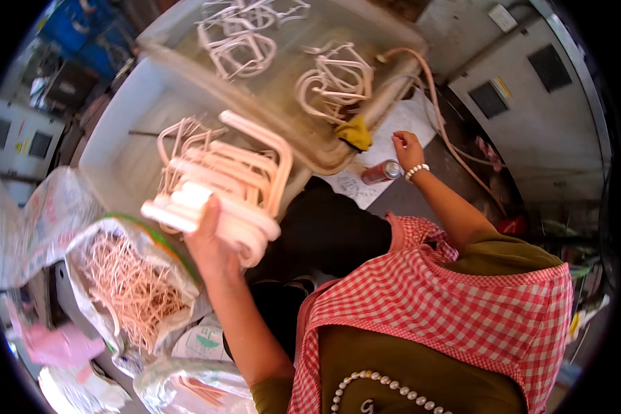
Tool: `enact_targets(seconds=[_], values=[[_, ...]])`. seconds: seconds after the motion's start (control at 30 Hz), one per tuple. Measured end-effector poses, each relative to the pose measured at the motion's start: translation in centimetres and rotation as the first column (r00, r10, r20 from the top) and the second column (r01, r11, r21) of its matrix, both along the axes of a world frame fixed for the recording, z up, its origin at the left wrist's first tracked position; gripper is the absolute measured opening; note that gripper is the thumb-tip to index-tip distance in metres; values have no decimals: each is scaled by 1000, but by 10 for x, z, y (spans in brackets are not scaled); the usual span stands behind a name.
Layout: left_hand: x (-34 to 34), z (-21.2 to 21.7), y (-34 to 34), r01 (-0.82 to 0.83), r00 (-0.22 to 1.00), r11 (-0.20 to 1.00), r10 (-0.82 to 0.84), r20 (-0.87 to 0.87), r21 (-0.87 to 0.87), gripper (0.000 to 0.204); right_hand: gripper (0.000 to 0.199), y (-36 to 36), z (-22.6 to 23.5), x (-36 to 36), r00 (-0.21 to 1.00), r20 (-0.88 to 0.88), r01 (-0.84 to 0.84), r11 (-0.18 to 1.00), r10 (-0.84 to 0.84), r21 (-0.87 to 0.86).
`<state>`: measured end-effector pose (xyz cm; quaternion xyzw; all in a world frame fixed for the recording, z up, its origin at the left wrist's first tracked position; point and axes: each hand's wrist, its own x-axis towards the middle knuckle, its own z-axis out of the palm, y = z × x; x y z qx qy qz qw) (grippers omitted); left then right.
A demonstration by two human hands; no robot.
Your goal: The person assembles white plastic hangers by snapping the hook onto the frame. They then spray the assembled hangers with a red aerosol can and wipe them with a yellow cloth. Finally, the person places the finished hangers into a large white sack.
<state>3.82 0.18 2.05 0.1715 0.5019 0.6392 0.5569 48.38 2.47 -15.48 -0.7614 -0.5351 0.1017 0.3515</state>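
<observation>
A: In the left hand, raised ahead of the body, sits a bundle of pink hangers. State its lie.

B: The bundle's long axis runs from lower left to upper right, hooked ends pointing away from the wearer. The fingers are closed round the near end; the far end hangs above the edge of the white tub.

A: And the right hand?

B: Well apart, stretched forward to the right, resting on a sheet of paper on the counter. Whether it grips anything cannot be told; the fingers look loosely curled. A small can lies just beside its wrist, toward the left hand.

A: Which hand is nearer the hangers?

B: The left, since it already holds them. The right is separated from them by the corner of the clear tray.

A: Surroundings?

B: Beyond the bundle, the clear tray carries more hangers and rests tilted over the tub. A yellow rag lies at the tray's near corner. Below and left of the left hand, an open bag holds thin pink pieces. A hose curves past the right hand on its far side.

A: Obstructions?

B: The tray rim stands just ahead of the bundle's far end.
</observation>
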Motion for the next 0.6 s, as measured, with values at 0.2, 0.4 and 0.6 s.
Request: enact_targets(seconds=[0.2,0.4,0.6], values=[[-3,4,-3,-6,999,999,4,-37,-50,54,72,-19,-14,8,995,78,-28,915,65,-403],[1,12,-3,-5,1000,999,4,-18,-46,56,86,-49,-58,6,994,39,-58,784,104,-618],[1,6,-5,0,1000,999,-1,8,39,55,83,-40,11,30,987,23,-133,893,158,-430]])
